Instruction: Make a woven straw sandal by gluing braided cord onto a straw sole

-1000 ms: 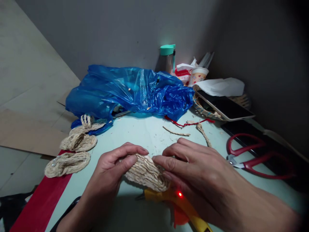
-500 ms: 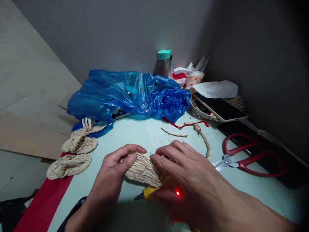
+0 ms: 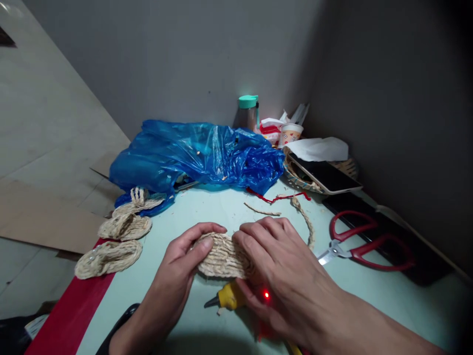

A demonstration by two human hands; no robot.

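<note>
Between my hands is a small woven straw sandal (image 3: pixel 226 259), its ribbed side facing me. My left hand (image 3: pixel 185 256) pinches its left end, thumb on top and index finger along the far edge. Around the right end curl the fingers of my right hand (image 3: pixel 273 256), which hide that end. Below the sandal, a yellow glue gun (image 3: pixel 229 296) with a dark nozzle points left; a red light glows on it, and my right hand covers much of its body. Three similar straw sandals (image 3: pixel 111 257) lie in a row at the left table edge.
Red-handled scissors (image 3: pixel 336 250) lie right of my hands, by a dark flat object (image 3: pixel 417 261). Braided straw (image 3: pixel 306 222) and red cord (image 3: pixel 271 199) lie beyond. Behind are a blue plastic bag (image 3: pixel 199 158), a bottle (image 3: pixel 248 113), a paper cup (image 3: pixel 291 134) and a basket holding a phone (image 3: pixel 328 175).
The view has shifted slightly, so background things sit lower in the picture. The sandal has tilted a little between my hands, and more of the glue gun's yellow front shows.
</note>
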